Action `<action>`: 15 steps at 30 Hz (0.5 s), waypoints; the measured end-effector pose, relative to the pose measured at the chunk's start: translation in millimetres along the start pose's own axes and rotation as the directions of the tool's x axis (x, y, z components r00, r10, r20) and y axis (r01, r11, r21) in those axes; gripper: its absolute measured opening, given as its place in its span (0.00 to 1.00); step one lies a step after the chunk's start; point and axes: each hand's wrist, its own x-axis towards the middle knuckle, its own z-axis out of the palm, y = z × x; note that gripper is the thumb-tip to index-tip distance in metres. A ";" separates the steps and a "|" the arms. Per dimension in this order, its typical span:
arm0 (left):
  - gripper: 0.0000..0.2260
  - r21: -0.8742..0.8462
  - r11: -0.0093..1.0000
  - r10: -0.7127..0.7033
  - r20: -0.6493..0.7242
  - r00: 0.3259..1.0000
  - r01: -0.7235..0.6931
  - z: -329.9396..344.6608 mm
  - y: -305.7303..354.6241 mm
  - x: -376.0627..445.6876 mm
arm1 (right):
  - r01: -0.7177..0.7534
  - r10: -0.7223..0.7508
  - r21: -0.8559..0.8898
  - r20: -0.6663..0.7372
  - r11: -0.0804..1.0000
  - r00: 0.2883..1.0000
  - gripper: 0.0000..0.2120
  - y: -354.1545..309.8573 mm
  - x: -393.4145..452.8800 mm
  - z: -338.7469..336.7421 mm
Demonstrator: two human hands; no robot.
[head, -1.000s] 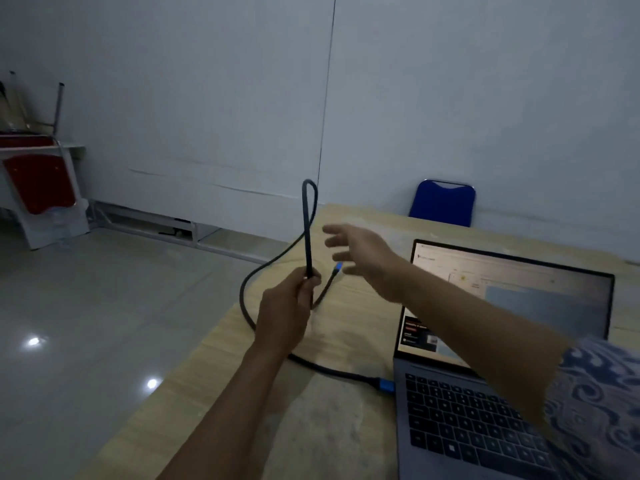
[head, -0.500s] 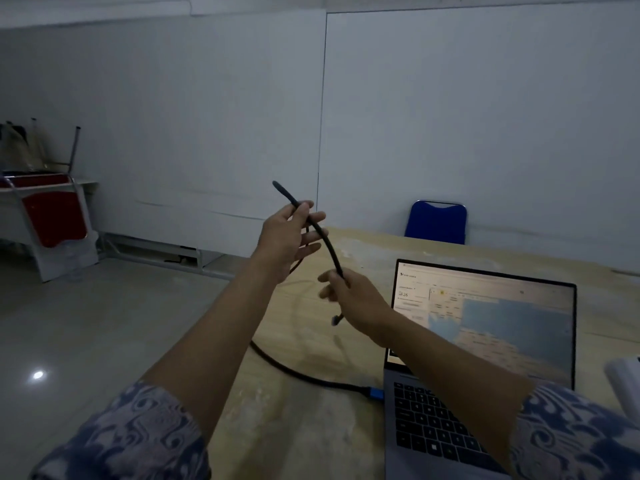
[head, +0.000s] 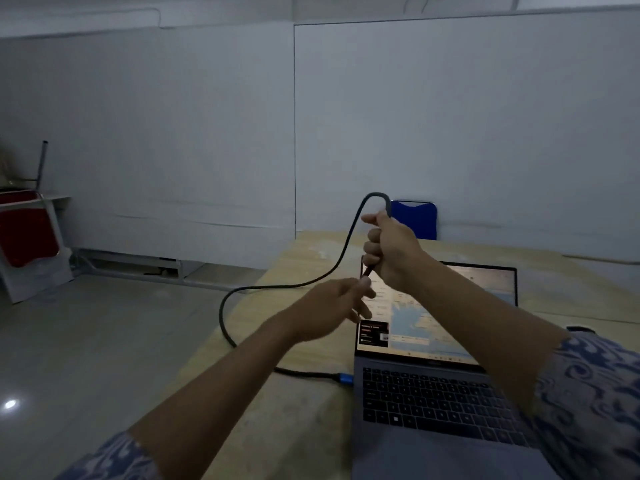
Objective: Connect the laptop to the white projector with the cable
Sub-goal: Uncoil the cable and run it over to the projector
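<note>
Right hand (head: 388, 249) has risen, fisted round the cable (head: 287, 285); left hand (head: 332, 308) fingers pinch its end.

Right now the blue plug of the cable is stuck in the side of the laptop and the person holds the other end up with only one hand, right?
Almost. The head view shows both hands on the cable: the right hand grips it high, and the left hand pinches its end just below. The blue plug does sit at the laptop's side.
</note>
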 end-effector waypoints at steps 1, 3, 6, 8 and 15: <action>0.19 -0.001 1.000 0.028 -0.001 1.000 -0.028 9.2 4.7 -0.4 | -0.018 0.018 0.020 -0.004 1.000 1.000 0.18 -4.9 -1.4 -7.7; 0.15 -0.020 0.998 0.061 -0.028 0.998 -0.062 26.1 13.2 2.3 | -0.056 0.056 0.038 -0.006 0.998 0.998 0.18 -13.0 -3.5 -24.6; 0.15 -0.060 0.995 0.077 -0.004 0.997 -0.077 47.9 31.1 2.4 | -0.078 0.075 -0.038 -0.066 0.996 0.995 0.17 -26.7 -8.2 -49.4; 0.16 -0.031 0.995 0.097 0.056 0.994 -0.095 60.0 39.5 1.0 | -0.090 0.080 -0.078 -0.129 0.993 0.988 0.15 -35.4 -10.7 -65.5; 0.25 0.073 0.888 -0.310 -0.636 0.707 0.455 28.5 -72.3 2.1 | -0.081 0.078 -0.008 -0.216 0.997 0.973 0.14 -57.9 -5.0 -138.1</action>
